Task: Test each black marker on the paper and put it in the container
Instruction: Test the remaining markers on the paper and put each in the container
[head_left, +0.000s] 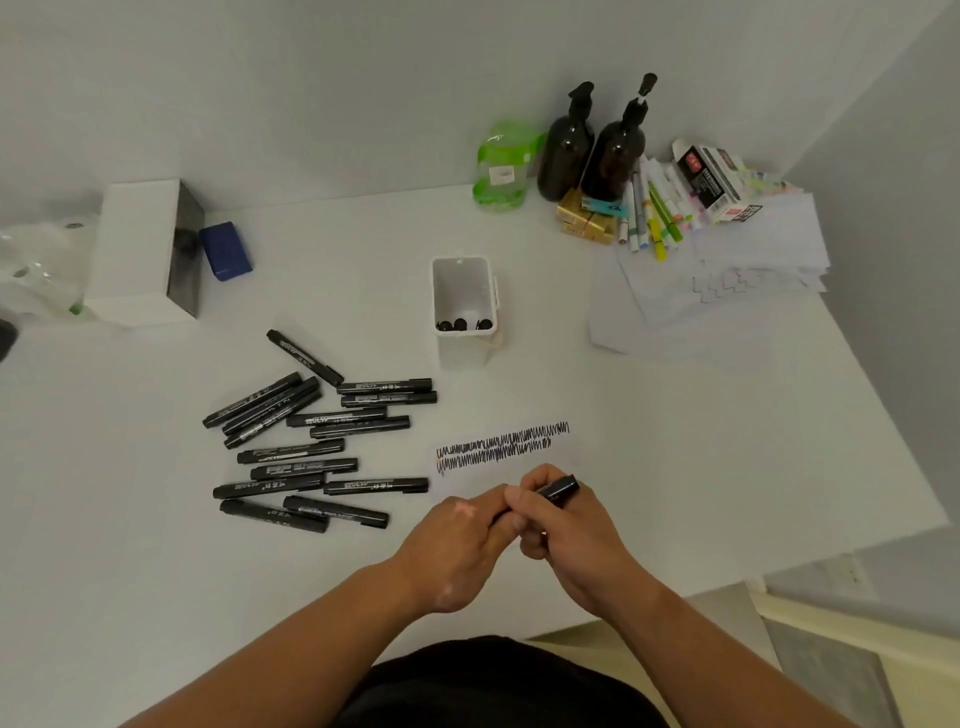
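White table (675, 467) in a white corner: your right hand (569, 540) grips a black marker (562, 487); whether your left hand (457, 540) grips it is hidden.

The light is bright and soft all over the white table (675, 415). The container (462, 283) has a pale shadow on its near side, so the light seems to come from above and behind it. Far left of the container, the plastic bag (36, 270) is blurry and washed out. Behind the container and to its right, the green bottle (501, 166) looks smeared, and the dark bottles (566, 150) have small shiny spots. The table edge right of the container looks bent by the wide lens. The writing on the markers (311, 447) left of the container is too fuzzy to read.
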